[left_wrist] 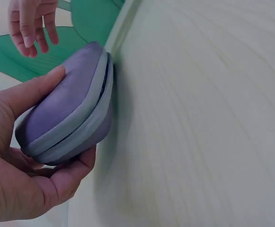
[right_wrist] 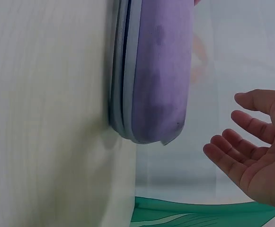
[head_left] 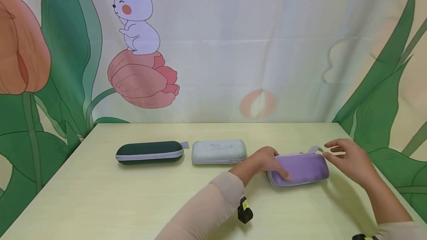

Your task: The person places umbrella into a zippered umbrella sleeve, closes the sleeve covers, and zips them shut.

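Note:
My left hand (head_left: 267, 160) grips a purple zippered case (head_left: 301, 169) at its left end, thumb on the upper face. In the left wrist view, the left hand's fingers curl under the case (left_wrist: 66, 101). A dark slit runs between its two pale zipper edges. At the case's far right corner a light strap (head_left: 314, 150) sticks up. Close to that strap hovers my right hand (head_left: 350, 162), fingers loosely bent. The right wrist view shows this hand (right_wrist: 265, 146) apart from the case, with nothing in its grasp.
A dark green case with a pale zipper band (head_left: 150, 152) lies on the left of the pale table (head_left: 100, 203). Between it and my left arm lies a pale grey-green case (head_left: 218, 152). Behind the table hangs a printed curtain (head_left: 213, 55).

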The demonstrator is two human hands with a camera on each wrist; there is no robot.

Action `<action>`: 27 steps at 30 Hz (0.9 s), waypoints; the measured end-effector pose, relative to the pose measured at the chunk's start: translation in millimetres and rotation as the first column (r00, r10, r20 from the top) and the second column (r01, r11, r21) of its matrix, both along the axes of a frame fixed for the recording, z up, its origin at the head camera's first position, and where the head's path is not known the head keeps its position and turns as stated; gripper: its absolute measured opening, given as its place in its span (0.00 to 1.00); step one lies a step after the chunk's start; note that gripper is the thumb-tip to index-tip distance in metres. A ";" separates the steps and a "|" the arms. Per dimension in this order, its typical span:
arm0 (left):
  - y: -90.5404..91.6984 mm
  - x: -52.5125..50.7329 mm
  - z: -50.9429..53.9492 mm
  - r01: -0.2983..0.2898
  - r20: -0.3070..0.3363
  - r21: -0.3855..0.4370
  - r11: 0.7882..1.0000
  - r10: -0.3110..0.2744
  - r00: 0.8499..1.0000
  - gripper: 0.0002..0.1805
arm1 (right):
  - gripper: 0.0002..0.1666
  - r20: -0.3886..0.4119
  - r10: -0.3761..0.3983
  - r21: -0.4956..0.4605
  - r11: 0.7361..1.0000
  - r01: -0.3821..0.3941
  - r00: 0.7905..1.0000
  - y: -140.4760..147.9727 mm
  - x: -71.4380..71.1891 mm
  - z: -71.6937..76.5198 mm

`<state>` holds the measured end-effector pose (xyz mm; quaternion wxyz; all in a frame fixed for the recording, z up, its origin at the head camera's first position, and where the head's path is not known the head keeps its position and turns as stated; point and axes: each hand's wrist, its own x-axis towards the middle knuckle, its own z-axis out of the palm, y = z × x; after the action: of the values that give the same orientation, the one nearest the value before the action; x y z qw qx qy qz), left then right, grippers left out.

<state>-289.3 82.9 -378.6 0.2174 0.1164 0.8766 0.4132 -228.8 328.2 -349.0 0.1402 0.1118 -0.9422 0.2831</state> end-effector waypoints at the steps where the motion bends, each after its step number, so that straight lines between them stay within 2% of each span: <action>1: -2.1 -0.6 0.6 -0.011 0.025 0.053 0.999 0.010 1.000 0.42 | 0.19 -0.003 0.012 -0.005 1.000 -0.012 1.000 -1.5 -0.3 1.5; 4: -12.1 -4.4 4.1 -0.029 0.115 0.198 0.980 0.006 0.993 0.41 | 0.19 -0.007 0.053 -0.011 0.999 -0.053 0.999 -5.5 -1.5 4.9; 6: -21.0 -8.7 6.9 -0.020 0.158 0.260 0.965 -0.022 0.987 0.41 | 0.20 0.003 0.086 -0.014 0.996 -0.086 0.996 -7.4 -2.5 6.3; 9: -35.7 -16.3 12.5 0.034 0.170 0.288 0.957 -0.086 0.982 0.41 | 0.22 0.054 0.144 -0.026 0.989 -0.143 0.988 -9.5 -3.8 7.0; 13: -53.4 -25.2 22.5 0.137 0.134 0.274 0.952 -0.179 0.975 0.41 | 0.26 0.152 0.243 -0.067 0.970 -0.235 0.958 -14.9 -5.6 4.8; 17: -65.7 -30.7 36.8 0.244 0.049 0.189 0.951 -0.257 0.965 0.40 | 0.31 0.252 0.331 -0.096 0.944 -0.316 0.909 -23.8 -7.9 1.2; 19: -70.0 -32.1 45.0 0.281 0.023 0.153 0.947 -0.288 0.957 0.39 | 0.33 0.304 0.380 -0.135 0.925 -0.356 0.873 -28.6 -9.9 -0.6; 24: -75.7 -34.6 62.1 0.339 0.023 0.151 0.929 -0.346 0.938 0.34 | 0.34 0.383 0.501 -0.262 0.865 -0.429 0.776 -39.0 -14.9 -4.2; 27: -77.4 -35.3 69.2 0.370 0.027 0.150 0.917 -0.378 0.925 0.32 | 0.32 0.406 0.537 -0.323 0.841 -0.434 0.739 -43.9 -14.6 -5.5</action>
<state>-324.6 5.5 -309.5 0.3078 0.2855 0.8001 0.4285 -243.4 284.3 -354.5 -0.1667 0.2654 -0.8492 0.4251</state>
